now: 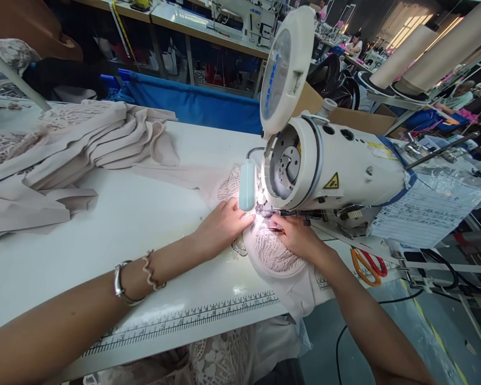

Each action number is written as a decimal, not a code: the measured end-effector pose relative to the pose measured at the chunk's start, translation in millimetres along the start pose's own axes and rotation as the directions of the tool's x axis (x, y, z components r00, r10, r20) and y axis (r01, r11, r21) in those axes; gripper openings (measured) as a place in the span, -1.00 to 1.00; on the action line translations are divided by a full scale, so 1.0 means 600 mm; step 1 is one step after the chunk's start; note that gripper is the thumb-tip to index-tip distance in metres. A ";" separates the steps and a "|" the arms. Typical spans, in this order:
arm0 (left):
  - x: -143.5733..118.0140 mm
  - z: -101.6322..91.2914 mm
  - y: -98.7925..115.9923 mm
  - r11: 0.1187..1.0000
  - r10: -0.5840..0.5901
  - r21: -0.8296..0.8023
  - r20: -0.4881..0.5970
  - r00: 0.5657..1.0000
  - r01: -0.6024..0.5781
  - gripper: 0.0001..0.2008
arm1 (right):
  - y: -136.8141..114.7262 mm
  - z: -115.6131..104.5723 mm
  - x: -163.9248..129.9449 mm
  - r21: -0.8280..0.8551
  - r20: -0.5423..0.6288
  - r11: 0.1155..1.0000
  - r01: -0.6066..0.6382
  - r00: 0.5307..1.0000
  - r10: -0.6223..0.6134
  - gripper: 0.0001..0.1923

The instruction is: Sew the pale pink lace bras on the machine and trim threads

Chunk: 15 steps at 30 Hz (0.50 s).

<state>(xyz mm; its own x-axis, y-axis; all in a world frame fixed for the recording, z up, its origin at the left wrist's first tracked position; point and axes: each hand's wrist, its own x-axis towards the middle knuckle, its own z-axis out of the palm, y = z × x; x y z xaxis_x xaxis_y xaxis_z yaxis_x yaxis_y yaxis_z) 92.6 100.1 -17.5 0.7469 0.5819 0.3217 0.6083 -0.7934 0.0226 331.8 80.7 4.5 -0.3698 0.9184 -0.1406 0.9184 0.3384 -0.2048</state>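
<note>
A pale pink bra (278, 254) with lace cups lies under the needle area of a white sewing machine (340, 166). My left hand (222, 224) is closed at the left edge of the fabric, fingertips pinching it close to the lit presser foot (260, 211). On the other side, my right hand (299, 235) is curled over the near cup, its fingers round a slim dark-and-orange tool (276, 230) whose kind is unclear. A pale blue lamp (247, 186) hangs just above my left fingertips. The needle itself is hidden in glare.
Beige lace garments (116, 139) are heaped on the table's left. Orange-handled scissors (364, 266) lie right of my right forearm. A printed ruler (184, 321) runs along the front edge. The machine's round cover (288, 69) stands raised. More fabric (224, 358) rests below the table edge.
</note>
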 end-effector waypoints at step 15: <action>-0.018 0.018 0.102 0.995 -0.096 -0.005 0.067 0.993 0.097 -0.51 | 0.026 0.019 -0.019 -0.150 -0.134 0.967 0.205 0.965 -0.225 -0.23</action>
<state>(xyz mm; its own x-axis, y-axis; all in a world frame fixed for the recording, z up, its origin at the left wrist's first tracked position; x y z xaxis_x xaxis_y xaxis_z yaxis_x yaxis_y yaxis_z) 124.8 47.0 -29.9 0.7011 0.6662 0.2542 0.6764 -0.7342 0.0587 349.1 73.1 -8.0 -0.5448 0.8376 0.0404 0.8336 0.5462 -0.0821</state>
